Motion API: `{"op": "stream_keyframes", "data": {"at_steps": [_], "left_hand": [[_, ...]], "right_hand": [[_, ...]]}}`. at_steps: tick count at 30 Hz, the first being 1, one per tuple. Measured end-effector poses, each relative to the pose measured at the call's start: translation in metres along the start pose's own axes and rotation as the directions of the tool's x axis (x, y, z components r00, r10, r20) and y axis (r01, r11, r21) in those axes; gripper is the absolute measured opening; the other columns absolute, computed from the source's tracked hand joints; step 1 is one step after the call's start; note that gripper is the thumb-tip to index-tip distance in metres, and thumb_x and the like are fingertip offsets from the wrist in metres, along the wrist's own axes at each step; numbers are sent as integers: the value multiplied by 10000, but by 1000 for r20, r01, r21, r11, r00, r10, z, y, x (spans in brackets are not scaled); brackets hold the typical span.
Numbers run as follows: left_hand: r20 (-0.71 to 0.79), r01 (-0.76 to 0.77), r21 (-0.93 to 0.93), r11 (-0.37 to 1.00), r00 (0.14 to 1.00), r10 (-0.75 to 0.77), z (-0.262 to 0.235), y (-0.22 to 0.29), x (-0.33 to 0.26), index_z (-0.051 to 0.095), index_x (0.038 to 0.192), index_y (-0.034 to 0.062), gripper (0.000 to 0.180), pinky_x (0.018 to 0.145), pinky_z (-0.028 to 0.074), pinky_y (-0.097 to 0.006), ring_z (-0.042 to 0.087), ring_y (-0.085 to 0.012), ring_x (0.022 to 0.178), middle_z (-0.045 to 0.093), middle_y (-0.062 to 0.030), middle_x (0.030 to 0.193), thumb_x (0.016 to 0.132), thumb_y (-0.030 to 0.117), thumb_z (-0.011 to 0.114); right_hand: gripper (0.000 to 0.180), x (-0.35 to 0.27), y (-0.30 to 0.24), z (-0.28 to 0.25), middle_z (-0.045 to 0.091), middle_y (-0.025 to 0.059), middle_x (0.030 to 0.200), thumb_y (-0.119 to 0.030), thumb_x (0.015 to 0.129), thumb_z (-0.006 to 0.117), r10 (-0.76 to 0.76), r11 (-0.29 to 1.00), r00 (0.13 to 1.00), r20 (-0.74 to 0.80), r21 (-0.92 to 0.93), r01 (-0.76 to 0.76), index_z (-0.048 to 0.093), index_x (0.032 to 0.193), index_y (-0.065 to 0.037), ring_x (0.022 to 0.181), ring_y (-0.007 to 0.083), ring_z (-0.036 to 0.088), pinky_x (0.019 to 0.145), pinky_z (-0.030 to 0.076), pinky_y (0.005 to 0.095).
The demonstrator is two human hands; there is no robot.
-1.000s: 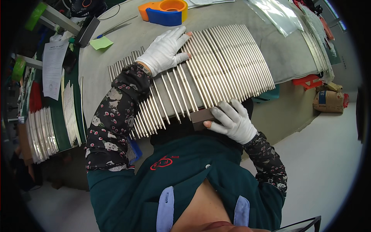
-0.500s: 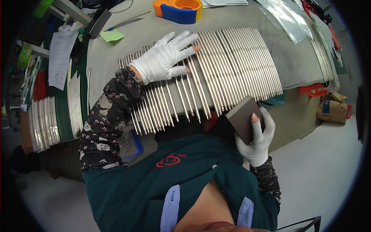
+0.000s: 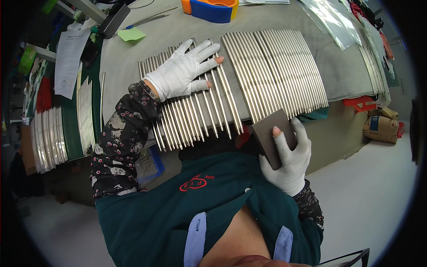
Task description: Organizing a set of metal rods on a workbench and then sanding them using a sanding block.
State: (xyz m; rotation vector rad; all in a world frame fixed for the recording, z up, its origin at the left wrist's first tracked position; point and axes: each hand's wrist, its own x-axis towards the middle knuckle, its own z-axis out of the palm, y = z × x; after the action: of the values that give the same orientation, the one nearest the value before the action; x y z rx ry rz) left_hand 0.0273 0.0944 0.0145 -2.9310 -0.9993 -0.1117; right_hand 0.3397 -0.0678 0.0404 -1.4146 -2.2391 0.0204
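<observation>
White-gloved, the left hand lies flat with fingers spread on a group of silver metal rods near the worktop's front edge. More rods lie apart to the right. Off the front edge, the right hand grips a dark sanding block, fingers closed around it.

Grey workbench, rows of metal rods, tape dispenser, green note

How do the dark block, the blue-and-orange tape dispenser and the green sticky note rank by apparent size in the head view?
1. Tape dispenser and dark block: alike, dispenser cut off, block nearer the camera.
2. Green sticky note, smallest.
</observation>
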Motion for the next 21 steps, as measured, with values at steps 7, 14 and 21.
{"op": "stream_keyframes", "data": {"at_steps": [7,14,21], "left_hand": [[9,20,-12,1000,1000,-20,-6,6,-2,307,1472,137,700,1114,214,-575,269,-381,1390,256,-178,1523,923,557,415],[-2,22,-6,1000,1000,-22,-4,6,7,305,1473,139,707,1112,216,-576,279,-378,1386,257,-168,1525,915,553,438],[16,49,4,999,999,-49,-4,13,23,310,1463,125,708,1112,218,-569,285,-380,1382,249,-178,1527,908,533,471]], "right_hand": [[694,17,-16,5,461,180,1291,-249,550,776,-88,993,995,47,-78,92,582,1213,-182,864,270,507,743,403,382],[527,66,-22,18,510,161,1205,-265,633,732,-81,979,994,68,-181,92,620,1124,-111,754,260,548,602,456,369],[616,21,-17,-2,496,148,1250,-203,553,760,-44,992,999,2,-120,44,613,1149,-159,869,269,509,742,431,375]]}}
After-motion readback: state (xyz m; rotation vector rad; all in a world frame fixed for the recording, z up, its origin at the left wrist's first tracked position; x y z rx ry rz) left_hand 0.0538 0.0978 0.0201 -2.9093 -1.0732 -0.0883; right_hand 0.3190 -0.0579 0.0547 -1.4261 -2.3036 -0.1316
